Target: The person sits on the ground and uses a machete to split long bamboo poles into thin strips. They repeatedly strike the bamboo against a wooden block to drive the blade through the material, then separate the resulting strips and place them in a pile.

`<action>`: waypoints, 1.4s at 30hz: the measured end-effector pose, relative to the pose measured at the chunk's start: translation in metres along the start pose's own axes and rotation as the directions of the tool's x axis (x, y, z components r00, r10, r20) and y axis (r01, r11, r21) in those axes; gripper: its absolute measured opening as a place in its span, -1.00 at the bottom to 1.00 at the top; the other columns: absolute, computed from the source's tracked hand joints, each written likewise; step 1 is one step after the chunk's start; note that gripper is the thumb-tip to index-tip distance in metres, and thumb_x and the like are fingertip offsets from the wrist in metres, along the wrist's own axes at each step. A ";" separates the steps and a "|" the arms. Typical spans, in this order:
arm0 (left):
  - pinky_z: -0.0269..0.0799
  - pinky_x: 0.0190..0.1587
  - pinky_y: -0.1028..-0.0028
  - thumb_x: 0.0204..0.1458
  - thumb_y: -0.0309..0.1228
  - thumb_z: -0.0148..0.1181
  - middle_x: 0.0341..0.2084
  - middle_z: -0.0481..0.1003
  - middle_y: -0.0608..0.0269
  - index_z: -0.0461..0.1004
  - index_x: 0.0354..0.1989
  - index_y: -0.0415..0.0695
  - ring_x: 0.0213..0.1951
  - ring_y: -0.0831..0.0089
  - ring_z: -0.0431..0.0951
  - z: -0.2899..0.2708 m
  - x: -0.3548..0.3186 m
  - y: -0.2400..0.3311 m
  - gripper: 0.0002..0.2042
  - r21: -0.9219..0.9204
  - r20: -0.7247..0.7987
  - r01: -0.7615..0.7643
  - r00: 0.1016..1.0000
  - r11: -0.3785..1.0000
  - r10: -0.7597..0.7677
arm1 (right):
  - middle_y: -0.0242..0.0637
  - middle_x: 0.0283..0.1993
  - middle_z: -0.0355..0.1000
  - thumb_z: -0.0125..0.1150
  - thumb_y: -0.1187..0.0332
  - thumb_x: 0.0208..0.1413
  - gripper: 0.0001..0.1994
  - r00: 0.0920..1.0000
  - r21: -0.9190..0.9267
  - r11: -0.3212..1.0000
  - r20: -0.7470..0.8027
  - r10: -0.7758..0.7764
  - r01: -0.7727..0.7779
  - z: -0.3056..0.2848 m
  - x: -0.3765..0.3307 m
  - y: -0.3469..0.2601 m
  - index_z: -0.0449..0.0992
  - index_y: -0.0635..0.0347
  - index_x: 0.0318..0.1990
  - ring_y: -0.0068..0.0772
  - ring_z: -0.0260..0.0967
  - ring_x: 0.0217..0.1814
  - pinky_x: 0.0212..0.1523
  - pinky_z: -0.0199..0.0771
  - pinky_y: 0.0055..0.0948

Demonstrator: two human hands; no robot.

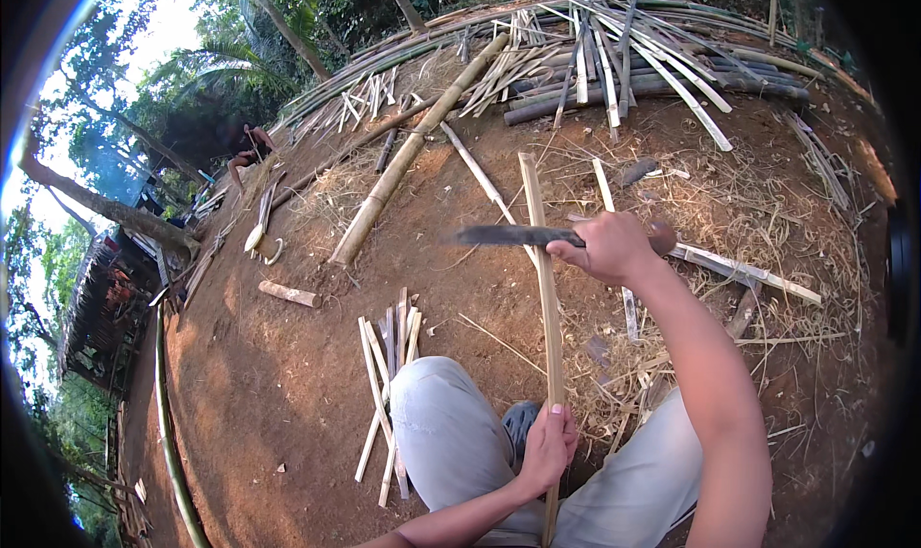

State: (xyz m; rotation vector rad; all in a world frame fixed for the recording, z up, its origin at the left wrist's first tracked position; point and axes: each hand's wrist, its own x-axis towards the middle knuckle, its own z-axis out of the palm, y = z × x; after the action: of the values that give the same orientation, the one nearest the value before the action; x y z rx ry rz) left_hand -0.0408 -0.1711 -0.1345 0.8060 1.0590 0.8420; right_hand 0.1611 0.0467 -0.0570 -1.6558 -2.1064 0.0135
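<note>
My left hand (pixel 547 443) is closed round the lower part of a long, pale bamboo strip (pixel 544 289), which stands up between my knees and points away from me. Farther up, my right hand (pixel 614 247) grips the handle of a machete (pixel 508 235). Its dark blade points left and crosses the strip near the upper end; whether it touches the strip I cannot tell. The rounded wooden butt of the handle (pixel 662 238) shows past my right hand. Thin shavings (pixel 700 212) lie on the ground around the strip.
A small pile of split strips (pixel 389 385) lies left of my knee. Ahead, a bamboo pole (pixel 422 155) and a short bamboo piece (pixel 290 294) rest on the dirt. Stacked poles and strips (pixel 652 88) stand at the back. Another person (pixel 251 150) sits far left, near a thatched hut (pixel 91 303).
</note>
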 end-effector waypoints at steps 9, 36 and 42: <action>-0.10 -0.67 0.62 0.37 -0.16 -0.31 -0.62 0.06 0.46 0.18 -0.26 -0.07 -0.67 0.68 0.01 0.016 -0.043 0.023 -0.74 -0.035 0.175 -0.087 0.980 0.996 0.092 | 0.19 -0.45 0.49 -0.47 -0.46 0.16 -0.02 0.817 0.215 0.803 -0.037 0.575 -0.556 -0.019 0.007 0.038 0.57 0.43 -0.48 0.21 0.51 -0.28 -0.25 0.47 0.05; 0.03 -0.73 0.67 0.39 -0.10 -0.35 -0.63 0.35 0.27 0.27 0.08 -0.17 -0.79 0.68 0.12 -0.013 0.034 0.117 -0.59 -0.195 0.396 0.025 0.916 0.981 0.055 | -0.45 -0.73 0.22 0.17 -0.31 0.05 -0.33 0.972 0.570 0.794 0.206 0.112 -0.212 -0.041 -0.061 -0.056 0.46 0.27 -0.58 -0.56 0.16 -0.66 -0.58 0.14 -0.42; 0.12 -0.70 0.62 0.39 -0.15 -0.32 -0.57 0.39 0.23 0.29 -0.02 -0.20 -0.75 0.66 0.19 -0.003 0.024 0.092 -0.64 -0.191 0.379 0.047 0.925 0.981 0.029 | -0.56 -0.72 0.21 0.34 0.04 0.11 -0.58 0.936 0.783 0.514 0.293 0.193 -0.351 -0.033 -0.063 -0.060 0.45 0.20 -0.55 -0.70 0.11 -0.70 -0.64 0.07 -0.51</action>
State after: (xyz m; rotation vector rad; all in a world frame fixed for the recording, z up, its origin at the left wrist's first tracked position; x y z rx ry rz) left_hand -0.0547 -0.1085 -0.0648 0.7574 0.6237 0.7311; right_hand 0.1284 -0.0367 -0.0316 -1.3411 -1.4705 1.1278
